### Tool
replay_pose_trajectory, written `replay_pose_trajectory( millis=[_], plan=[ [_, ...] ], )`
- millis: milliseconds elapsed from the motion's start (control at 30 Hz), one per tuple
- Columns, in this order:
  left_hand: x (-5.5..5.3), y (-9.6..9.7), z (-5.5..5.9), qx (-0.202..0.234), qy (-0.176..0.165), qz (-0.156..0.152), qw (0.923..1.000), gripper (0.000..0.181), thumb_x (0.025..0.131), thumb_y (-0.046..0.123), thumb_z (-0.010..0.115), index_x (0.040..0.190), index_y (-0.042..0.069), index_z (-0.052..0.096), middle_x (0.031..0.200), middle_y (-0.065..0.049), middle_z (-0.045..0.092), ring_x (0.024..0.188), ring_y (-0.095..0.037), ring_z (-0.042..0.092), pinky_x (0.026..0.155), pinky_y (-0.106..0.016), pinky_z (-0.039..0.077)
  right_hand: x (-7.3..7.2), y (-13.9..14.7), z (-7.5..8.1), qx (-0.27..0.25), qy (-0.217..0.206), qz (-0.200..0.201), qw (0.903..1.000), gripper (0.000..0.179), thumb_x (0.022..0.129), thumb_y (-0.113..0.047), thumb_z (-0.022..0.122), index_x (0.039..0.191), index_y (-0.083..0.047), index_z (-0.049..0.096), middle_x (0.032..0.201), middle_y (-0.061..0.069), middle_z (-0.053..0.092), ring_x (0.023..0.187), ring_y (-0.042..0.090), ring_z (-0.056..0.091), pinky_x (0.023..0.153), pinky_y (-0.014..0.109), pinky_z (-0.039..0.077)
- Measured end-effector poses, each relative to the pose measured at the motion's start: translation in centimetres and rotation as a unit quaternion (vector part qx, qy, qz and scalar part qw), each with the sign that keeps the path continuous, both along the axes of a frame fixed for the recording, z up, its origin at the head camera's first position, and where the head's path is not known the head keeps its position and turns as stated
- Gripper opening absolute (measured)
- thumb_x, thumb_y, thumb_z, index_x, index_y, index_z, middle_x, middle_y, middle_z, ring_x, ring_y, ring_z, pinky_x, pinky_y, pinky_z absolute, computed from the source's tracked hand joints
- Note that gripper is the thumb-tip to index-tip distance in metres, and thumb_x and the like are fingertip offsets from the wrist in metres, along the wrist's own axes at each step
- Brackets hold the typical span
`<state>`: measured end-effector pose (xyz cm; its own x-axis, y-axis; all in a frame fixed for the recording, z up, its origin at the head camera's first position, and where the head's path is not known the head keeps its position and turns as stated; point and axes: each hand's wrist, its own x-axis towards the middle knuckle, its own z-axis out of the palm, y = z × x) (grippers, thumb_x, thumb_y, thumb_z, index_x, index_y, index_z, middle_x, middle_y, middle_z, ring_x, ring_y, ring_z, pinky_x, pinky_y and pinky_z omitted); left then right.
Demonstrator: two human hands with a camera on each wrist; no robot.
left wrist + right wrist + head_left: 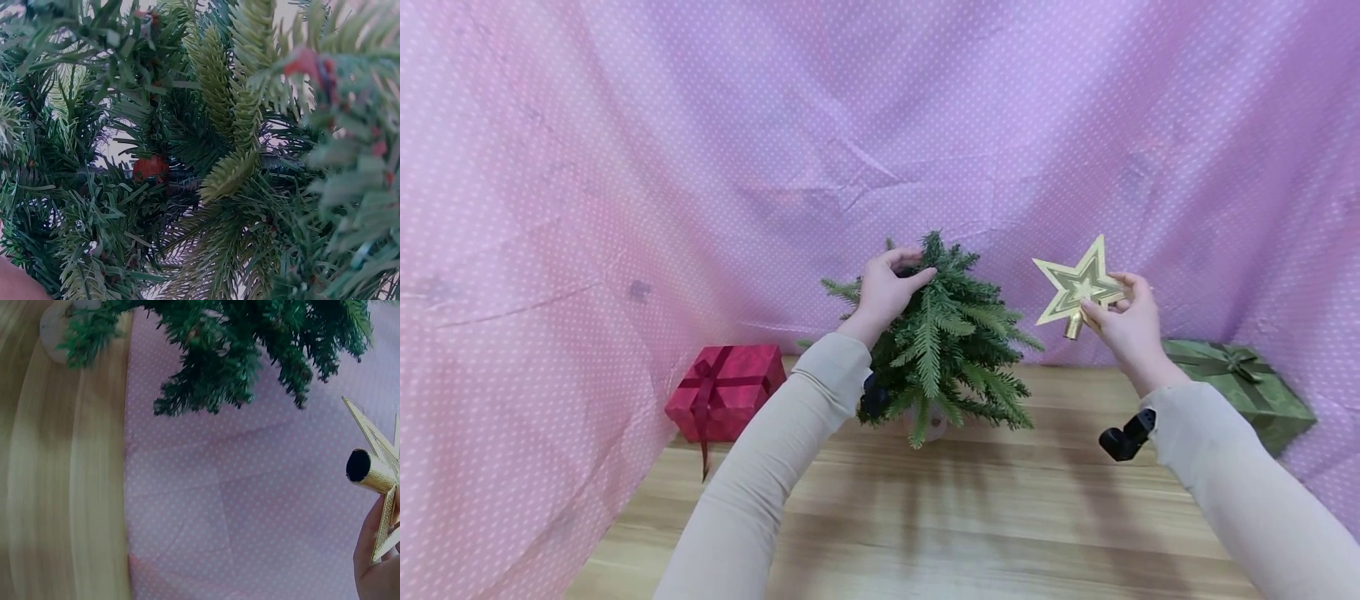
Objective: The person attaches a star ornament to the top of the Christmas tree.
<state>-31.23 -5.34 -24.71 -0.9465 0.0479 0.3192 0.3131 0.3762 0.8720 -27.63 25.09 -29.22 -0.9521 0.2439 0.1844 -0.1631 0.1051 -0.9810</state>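
A small artificial Christmas tree (940, 333) stands on the wooden table, its branches filling most of the left wrist view. High on its left side, my left hand (887, 287) holds the tree near the tip, thumb in front and fingers partly hidden among the needles. To the right of the tree, my right hand (1127, 325) pinches a gold star tree topper (1078, 282) by its lower right part. The star is raised above the table, and its short tube (1073, 326) points down. In the right wrist view the tube's open end (358, 465) shows dark inside.
A red gift box (730, 392) with a dark ribbon sits at the back left of the table (925, 517). A green gift box (1262, 392) stands at the right, partly behind my right forearm. Pink dotted cloth (820, 125) hangs behind and at both sides.
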Motion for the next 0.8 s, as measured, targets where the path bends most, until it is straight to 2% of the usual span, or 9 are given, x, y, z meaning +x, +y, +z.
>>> replay_pose_trajectory(
  millis=[133, 333, 433, 533, 667, 800],
  plan=[
    [0.1, -0.1, -0.1, 0.000, -0.005, 0.000, 1.0000, 0.035, 0.087, 0.025, 0.070, 0.119, 0.015, 0.064, 0.121, -0.001, 0.064, 0.122, -0.019, 0.051, 0.102, -0.039, 0.042, -0.4, -0.8, 0.3, -0.041, 0.018, 0.000, 0.9990, 0.057, 0.088, 0.001, 0.062, 0.135, -0.015, 0.033, 0.101, -0.001, 0.044, 0.076, -0.002, 0.056, 0.067, 0.009, 0.050],
    [0.2, 0.0, 0.0, 0.004, -0.011, 0.001, 0.9999, 0.035, 0.087, 0.025, 0.070, 0.119, 0.015, 0.064, 0.122, -0.001, 0.064, 0.123, -0.019, 0.050, 0.103, -0.039, 0.042, -1.0, -2.1, 0.2, -0.057, 0.040, -0.012, 0.9975, 0.051, 0.086, 0.009, 0.060, 0.122, -0.020, 0.038, 0.099, 0.000, 0.044, 0.075, 0.000, 0.054, 0.064, 0.010, 0.051],
    [0.2, 0.0, 0.0, 0.003, -0.013, 0.000, 0.9999, 0.035, 0.087, 0.026, 0.070, 0.120, 0.016, 0.064, 0.123, -0.001, 0.063, 0.123, -0.019, 0.049, 0.103, -0.039, 0.042, -1.2, -2.6, 0.4, -0.035, 0.043, -0.020, 0.9983, 0.051, 0.085, 0.009, 0.059, 0.121, -0.022, 0.039, 0.099, -0.001, 0.043, 0.074, 0.001, 0.053, 0.063, 0.010, 0.051],
    [0.2, 0.0, 0.0, 0.003, -0.011, 0.000, 0.9999, 0.035, 0.087, 0.026, 0.070, 0.120, 0.016, 0.064, 0.123, -0.001, 0.063, 0.124, -0.019, 0.049, 0.102, -0.039, 0.042, -1.3, -3.0, 0.8, -0.010, 0.043, -0.020, 0.9988, 0.053, 0.086, 0.008, 0.058, 0.129, -0.016, 0.037, 0.099, -0.002, 0.041, 0.075, 0.002, 0.053, 0.066, 0.010, 0.051],
    [0.2, -0.1, 0.1, 0.003, -0.010, 0.003, 0.9999, 0.035, 0.087, 0.026, 0.070, 0.120, 0.016, 0.064, 0.122, 0.000, 0.063, 0.123, -0.019, 0.049, 0.102, -0.039, 0.043, -1.4, -3.6, 1.6, 0.053, 0.038, -0.016, 0.9978, 0.058, 0.089, 0.000, 0.061, 0.138, -0.009, 0.031, 0.100, -0.001, 0.042, 0.077, -0.001, 0.053, 0.069, 0.010, 0.051],
    [0.2, 0.0, 0.1, -0.001, -0.008, 0.001, 1.0000, 0.035, 0.088, 0.027, 0.069, 0.121, 0.016, 0.063, 0.123, 0.000, 0.063, 0.123, -0.019, 0.049, 0.102, -0.038, 0.043, -1.4, -4.0, 2.6, 0.128, 0.042, -0.012, 0.9908, 0.060, 0.090, -0.009, 0.062, 0.140, -0.008, 0.029, 0.103, 0.003, 0.045, 0.078, -0.003, 0.055, 0.072, 0.012, 0.052]
  ],
)
